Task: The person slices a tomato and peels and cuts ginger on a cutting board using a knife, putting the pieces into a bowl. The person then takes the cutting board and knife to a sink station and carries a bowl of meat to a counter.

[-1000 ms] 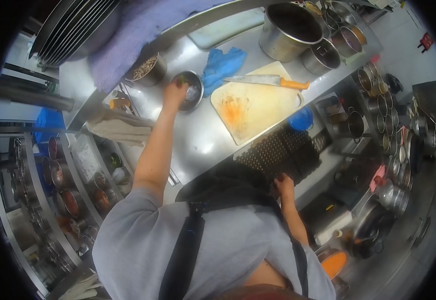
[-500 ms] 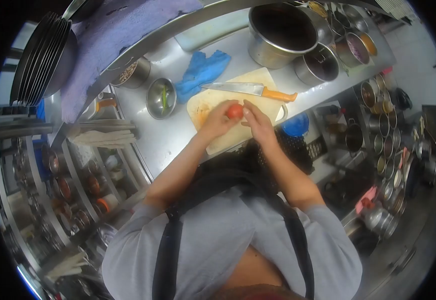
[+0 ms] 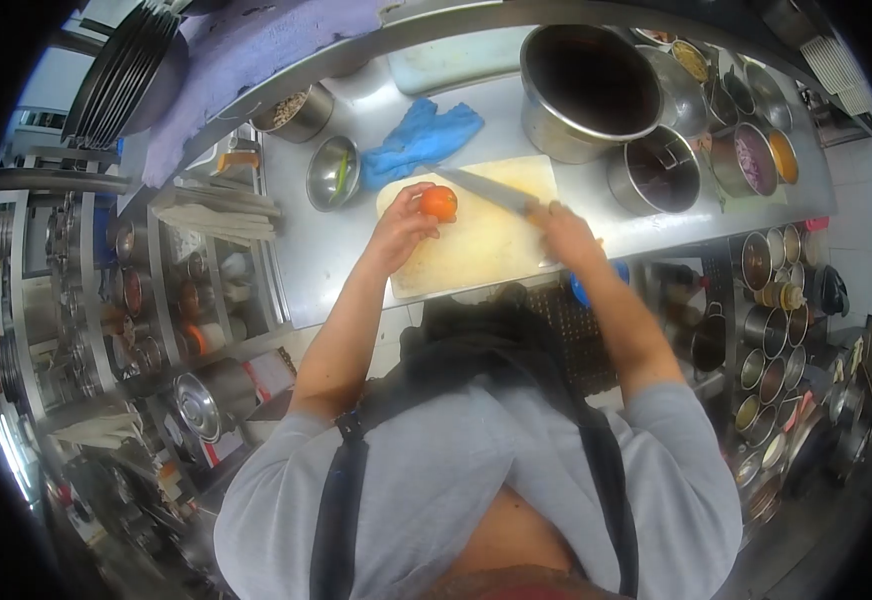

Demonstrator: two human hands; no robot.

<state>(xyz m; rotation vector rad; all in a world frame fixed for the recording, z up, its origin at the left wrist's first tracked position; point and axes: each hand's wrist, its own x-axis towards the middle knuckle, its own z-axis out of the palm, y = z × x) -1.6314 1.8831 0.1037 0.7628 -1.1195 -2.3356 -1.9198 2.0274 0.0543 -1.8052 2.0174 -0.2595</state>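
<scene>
My left hand point(image 3: 402, 232) holds a red tomato point(image 3: 439, 204) between thumb and fingers, over the left part of a cream cutting board point(image 3: 471, 255). Fingers closed over its handle, my right hand point(image 3: 567, 236) grips a kitchen knife point(image 3: 486, 191). The blade points left across the board, its tip just behind the tomato. Most of the orange handle is hidden by the hand. A crumpled blue cloth point(image 3: 421, 138) lies behind the board. Left of it, a small metal bowl point(image 3: 320, 185) contains a green chili pepper point(image 3: 343, 177).
A large dark-filled pot point(image 3: 533, 125) and a smaller pot point(image 3: 624, 194) stand right on the steel counter point(image 3: 331, 275). Farther right is a pot of chopped purple onion point(image 3: 755, 165). A metal shelf edge point(image 3: 306, 70) crosses above the back. Stacked pans point(image 3: 121, 85) are upper left.
My right hand has left the tomato and moved right onto the knife handle. The tomato stays in my left hand, now apart from the right. The camera view has shifted.
</scene>
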